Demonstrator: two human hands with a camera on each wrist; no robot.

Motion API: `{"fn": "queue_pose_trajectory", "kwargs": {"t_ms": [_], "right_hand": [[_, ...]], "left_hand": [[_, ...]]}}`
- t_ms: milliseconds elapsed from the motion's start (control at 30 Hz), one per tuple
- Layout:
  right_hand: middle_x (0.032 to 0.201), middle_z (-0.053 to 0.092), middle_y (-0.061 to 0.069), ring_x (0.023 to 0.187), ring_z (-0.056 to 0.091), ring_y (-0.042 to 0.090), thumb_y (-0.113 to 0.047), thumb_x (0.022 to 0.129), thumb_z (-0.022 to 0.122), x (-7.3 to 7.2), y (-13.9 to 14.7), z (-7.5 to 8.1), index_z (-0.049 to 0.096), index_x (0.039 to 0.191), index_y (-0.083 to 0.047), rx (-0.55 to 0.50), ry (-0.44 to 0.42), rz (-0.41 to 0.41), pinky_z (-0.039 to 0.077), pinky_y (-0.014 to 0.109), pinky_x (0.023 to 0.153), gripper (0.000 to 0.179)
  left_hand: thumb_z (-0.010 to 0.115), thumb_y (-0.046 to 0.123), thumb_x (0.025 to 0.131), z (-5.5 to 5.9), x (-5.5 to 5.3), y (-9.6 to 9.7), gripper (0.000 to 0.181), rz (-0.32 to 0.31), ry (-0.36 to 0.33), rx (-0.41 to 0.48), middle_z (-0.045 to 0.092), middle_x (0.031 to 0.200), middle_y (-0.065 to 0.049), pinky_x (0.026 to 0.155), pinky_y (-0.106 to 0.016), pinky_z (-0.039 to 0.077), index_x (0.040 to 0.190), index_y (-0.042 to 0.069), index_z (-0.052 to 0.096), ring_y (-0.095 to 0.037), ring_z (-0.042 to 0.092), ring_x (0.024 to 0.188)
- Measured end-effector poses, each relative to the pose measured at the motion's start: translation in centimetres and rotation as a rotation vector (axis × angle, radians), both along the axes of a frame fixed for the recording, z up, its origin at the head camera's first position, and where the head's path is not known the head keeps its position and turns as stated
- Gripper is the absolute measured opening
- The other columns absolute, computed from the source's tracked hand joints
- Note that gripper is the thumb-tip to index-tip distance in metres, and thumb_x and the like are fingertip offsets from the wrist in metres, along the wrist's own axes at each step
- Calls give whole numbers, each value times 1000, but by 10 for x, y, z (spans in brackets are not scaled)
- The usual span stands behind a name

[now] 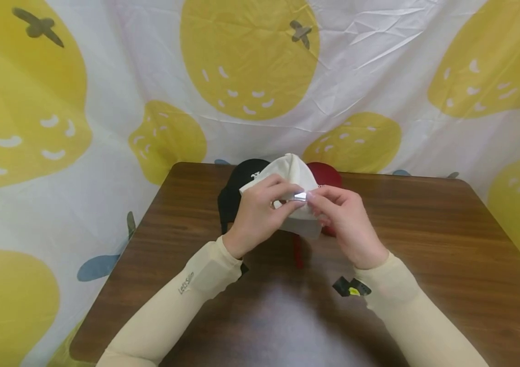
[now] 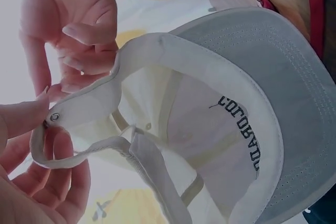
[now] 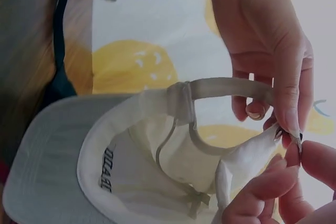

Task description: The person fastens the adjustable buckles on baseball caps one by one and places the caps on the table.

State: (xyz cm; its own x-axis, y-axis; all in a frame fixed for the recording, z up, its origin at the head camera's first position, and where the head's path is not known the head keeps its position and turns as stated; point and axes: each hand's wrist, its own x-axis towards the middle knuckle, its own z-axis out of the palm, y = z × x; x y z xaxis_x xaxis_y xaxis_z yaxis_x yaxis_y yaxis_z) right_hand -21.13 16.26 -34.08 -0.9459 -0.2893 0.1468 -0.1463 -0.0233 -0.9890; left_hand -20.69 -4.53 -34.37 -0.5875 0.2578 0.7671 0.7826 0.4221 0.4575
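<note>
A white baseball cap [image 1: 289, 168] is held up above the table, its grey-green under-brim [image 2: 302, 108] showing in both wrist views. Dark stitched lettering [image 2: 244, 129] shows inside its crown. At the back opening, my left hand [image 1: 260, 211] pinches the adjustment strap [image 3: 231, 87] between thumb and fingers near a shiny metal buckle [image 1: 300, 196]. My right hand [image 1: 347, 221] pinches the strap's other side right beside that buckle. A small metal eyelet [image 2: 55, 117] sits on the strap close to the left thumb. Fingers partly hide the buckle.
Behind the white cap, a black cap [image 1: 232, 201] stands to the left and a red cap [image 1: 326, 176] to the right on the brown wooden table [image 1: 425, 229]. A lemon-print cloth [image 1: 251, 132] hangs along the table's far edge.
</note>
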Motion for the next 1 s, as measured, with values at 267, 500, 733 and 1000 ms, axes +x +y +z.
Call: {"fn": "queue_pose_trajectory", "kwargs": {"t_ms": [267,500,733,1000], "right_hand": [[106,67,9,100,58,25,-31,95,72,2,-5,0,76,107,-7,104,213,-171,53,30,79,27],[117,64,14,111,57,20,-18,94,73,14,-13,15,76,102,1,137,324,-242,53,26,84,21],[123,64,11,118,55,26,-12,94,71,25,-16,27,75,100,5,180,370,-275,52,28,88,19],[125,63,11,118,55,19,-11,94,70,23,-14,24,75,101,5,177,376,-281,51,26,91,18]], "left_hand": [[85,19,83,-1,-3,-1,27,49,58,-21,63,95,0,75,-24,48,108,11,79,-12,54,91],[87,19,81,-1,-4,-2,29,60,71,-17,63,95,-1,74,-27,48,108,12,80,-14,55,90],[87,21,80,-1,-6,-2,29,86,102,-34,63,94,0,80,-31,44,107,13,80,-14,53,91],[89,23,78,-2,-8,-2,27,148,165,-52,63,107,-7,93,-42,42,103,14,82,-26,49,110]]}}
